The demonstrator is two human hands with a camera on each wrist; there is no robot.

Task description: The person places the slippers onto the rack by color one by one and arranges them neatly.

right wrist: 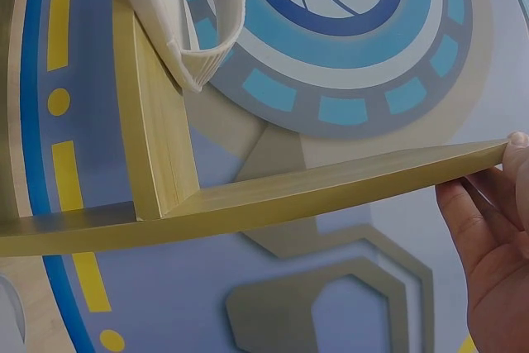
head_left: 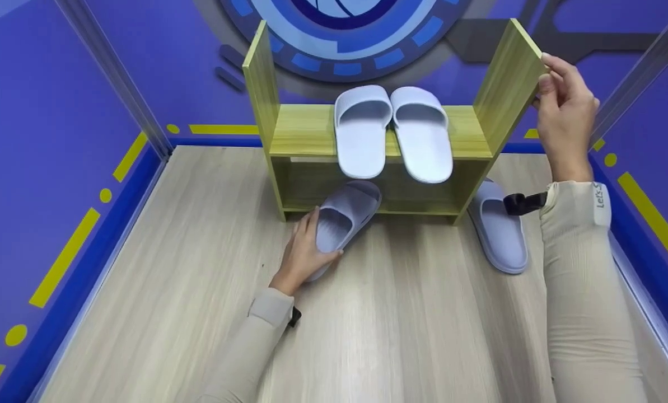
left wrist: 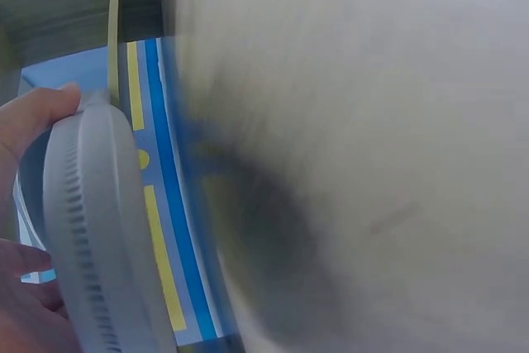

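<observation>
My left hand (head_left: 304,249) grips a grey slipper (head_left: 347,215) near its heel, thumb on one side and fingers on the other. The slipper's toe points at the lower compartment of a small wooden shoe rack (head_left: 300,131). In the left wrist view the ridged side of the slipper (left wrist: 99,229) faces the camera, and part of the left hand (left wrist: 33,130) shows at the edge. My right hand (head_left: 569,109) pinches the top front corner of the rack's right side panel (head_left: 510,84). A pair of white slippers (head_left: 361,145) sits on the upper shelf, heels jutting past its front edge.
A second grey slipper (head_left: 501,235) lies on the wood-grain floor (head_left: 401,324), right of the rack beneath my right forearm. Blue printed walls (head_left: 48,112) with yellow marks enclose the floor at the left, back and right.
</observation>
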